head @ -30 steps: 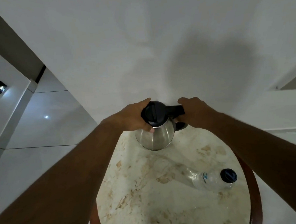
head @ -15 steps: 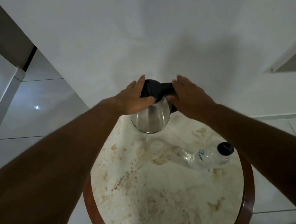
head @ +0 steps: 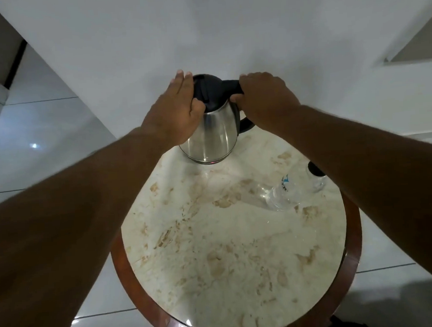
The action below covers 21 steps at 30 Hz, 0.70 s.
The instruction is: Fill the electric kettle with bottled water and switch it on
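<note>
Kettle [head: 211, 130] upright at bench [head: 235, 250] far edge. Left hand [head: 178, 110] flat against lid [head: 206, 89]; right hand [head: 262, 97] wrapped round handle. Capped bottle [head: 291, 190] lies nearer right hand, beneath that forearm.

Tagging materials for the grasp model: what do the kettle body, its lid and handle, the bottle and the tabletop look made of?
Shiny silver kettle body: polished steel by its mirror reflections.
Black lid and black handle: matte, likely plastic.
Clear capped bottle, lying down: thin transparent plastic, apparently.
Round cream tabletop: veined, glossy, marble-like stone or imitation, with a reddish wood-look rim.
</note>
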Available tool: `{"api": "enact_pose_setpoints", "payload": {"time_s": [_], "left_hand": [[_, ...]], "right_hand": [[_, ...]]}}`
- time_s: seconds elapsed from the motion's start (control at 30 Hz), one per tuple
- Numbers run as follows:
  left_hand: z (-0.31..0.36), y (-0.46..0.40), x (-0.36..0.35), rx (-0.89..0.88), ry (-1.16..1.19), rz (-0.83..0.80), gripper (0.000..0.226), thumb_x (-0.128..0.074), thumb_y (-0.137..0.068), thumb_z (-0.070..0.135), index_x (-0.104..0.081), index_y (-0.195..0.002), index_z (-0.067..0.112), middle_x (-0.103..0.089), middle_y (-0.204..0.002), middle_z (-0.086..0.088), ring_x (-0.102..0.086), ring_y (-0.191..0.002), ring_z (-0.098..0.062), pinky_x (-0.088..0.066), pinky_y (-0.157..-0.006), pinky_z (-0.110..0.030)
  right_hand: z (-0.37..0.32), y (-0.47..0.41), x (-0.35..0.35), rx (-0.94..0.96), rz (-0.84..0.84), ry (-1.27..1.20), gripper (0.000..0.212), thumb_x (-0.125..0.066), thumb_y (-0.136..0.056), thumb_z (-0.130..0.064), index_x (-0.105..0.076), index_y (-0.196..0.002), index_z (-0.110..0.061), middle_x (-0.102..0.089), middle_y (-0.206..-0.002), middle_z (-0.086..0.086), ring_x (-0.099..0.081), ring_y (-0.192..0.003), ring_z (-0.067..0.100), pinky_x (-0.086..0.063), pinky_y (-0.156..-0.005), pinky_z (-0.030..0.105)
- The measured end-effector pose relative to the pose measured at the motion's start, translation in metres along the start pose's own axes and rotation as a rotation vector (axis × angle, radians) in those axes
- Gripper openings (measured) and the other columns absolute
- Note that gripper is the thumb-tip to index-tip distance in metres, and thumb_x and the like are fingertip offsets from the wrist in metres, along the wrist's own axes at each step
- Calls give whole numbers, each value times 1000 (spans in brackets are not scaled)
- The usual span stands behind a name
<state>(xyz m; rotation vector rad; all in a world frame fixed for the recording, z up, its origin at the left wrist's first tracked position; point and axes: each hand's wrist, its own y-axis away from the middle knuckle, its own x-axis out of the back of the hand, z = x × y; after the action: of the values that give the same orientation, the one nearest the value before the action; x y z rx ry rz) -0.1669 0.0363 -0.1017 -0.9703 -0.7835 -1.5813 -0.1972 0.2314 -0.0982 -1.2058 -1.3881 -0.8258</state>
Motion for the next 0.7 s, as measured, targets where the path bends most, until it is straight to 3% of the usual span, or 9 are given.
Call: {"api": "enact_pose_setpoints", "payload": {"time_s": [0.4,0.7], "left_hand": [[-3,2,2,11,2,-58,56,-28,-103,24,-8,-153,5,-5,-162,-16,-4,-149,-27,-12,-119,-44],[-3,1,1,24,-1,-64,57,-27,-103,26,-7,-153,6,-5,-163,-14,-4,-149,-25,-13,-119,-44]], "right_hand": [[-4,9,-3,24,15,-63,34,-49,-90,-33,-50,-109,-5,-57,-110,14,-55,-99,32,-35,-75,33],[-4,12,-2,21,-19,-104,48,-43,-93,-37,-43,-127,-2,-52,-121,15,-50,-111,31,-40,-91,39]]}}
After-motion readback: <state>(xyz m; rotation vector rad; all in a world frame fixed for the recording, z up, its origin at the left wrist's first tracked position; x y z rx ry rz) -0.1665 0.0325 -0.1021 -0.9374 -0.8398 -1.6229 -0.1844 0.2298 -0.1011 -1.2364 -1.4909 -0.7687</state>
